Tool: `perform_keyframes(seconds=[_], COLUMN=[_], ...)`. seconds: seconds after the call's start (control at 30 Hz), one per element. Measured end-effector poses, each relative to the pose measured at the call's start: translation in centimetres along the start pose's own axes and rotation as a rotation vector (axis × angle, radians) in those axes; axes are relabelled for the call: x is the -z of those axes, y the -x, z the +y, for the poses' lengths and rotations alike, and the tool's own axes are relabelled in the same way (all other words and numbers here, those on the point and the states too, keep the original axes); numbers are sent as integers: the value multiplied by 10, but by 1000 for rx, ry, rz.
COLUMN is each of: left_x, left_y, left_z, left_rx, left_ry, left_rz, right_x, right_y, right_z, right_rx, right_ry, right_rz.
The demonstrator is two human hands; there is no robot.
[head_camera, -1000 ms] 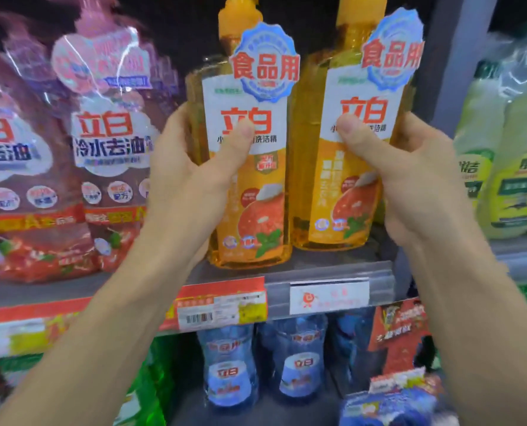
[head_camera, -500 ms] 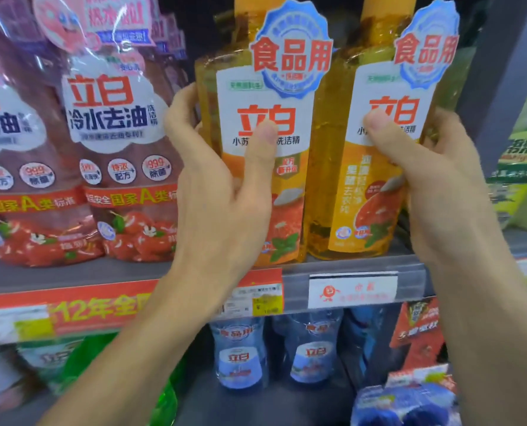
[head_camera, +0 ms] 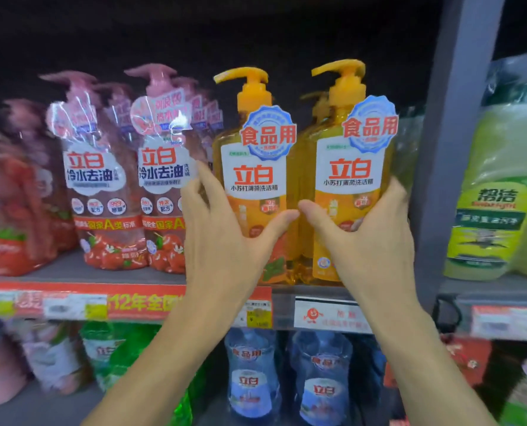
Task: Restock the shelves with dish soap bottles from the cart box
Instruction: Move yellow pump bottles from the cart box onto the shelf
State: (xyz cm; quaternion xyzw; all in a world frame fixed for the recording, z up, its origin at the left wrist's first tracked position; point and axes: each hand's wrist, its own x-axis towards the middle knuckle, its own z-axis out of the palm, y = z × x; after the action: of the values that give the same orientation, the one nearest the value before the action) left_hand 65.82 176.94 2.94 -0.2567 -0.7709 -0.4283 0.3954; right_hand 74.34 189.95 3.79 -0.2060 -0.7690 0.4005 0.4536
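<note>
Both thumbs have slid down from the white labels to the lower orange part of the bottles, and the view has pulled back so that the pump heads now show.

Nearest, two bare forearms rise from the bottom edge towards the shelf point(head_camera: 163, 272). The left hand point(head_camera: 225, 241) wraps the left orange dish soap bottle point(head_camera: 256, 186): its fingers point(head_camera: 203, 182) reach round the bottle's left side and its thumb lies across the lower front. The right hand point(head_camera: 366, 241) mirrors it on the right orange dish soap bottle point(head_camera: 348, 179), thumb on the lower front, fingers curled round the right side (their tips are hidden behind the bottle). The two thumb tips nearly meet between the bottles.

Both bottles stand upright and side by side on the shelf, filled with amber liquid, each topped by an orange pump and a blue round tag. Along the shelf edge runs a red price strip point(head_camera: 71, 302). Left of the orange pair stand the pink-wrapped bottles point(head_camera: 108, 195) in rows; right of a grey upright post point(head_camera: 452, 149) stands a green bottle point(head_camera: 495, 210). On the shelf below, blue-labelled clear bottles point(head_camera: 249, 379) sit beneath the orange ones.
</note>
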Motion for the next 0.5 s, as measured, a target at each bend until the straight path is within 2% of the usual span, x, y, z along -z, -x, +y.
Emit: perform_keyframes(seconds=[0.07,0.13,0.23,0.37,0.5], left_x=[0,0,0,-2,-7], left_y=[6,11,18,21,22], left_z=[4,11,18,16,14], left_rx=[3,35,86,80,92], left_ry=[-5,13,25,14,65], left_rz=[20,12,-4,15,-32], right_x=[6,12,15,10,6], right_y=[1,0,-1,4,13], right_z=[-5,-6,-2,3,14], right_rx=[45,48,52,77,85], right_ry=[205,288,285,236,179], right_rz=[58,41,18,40,56])
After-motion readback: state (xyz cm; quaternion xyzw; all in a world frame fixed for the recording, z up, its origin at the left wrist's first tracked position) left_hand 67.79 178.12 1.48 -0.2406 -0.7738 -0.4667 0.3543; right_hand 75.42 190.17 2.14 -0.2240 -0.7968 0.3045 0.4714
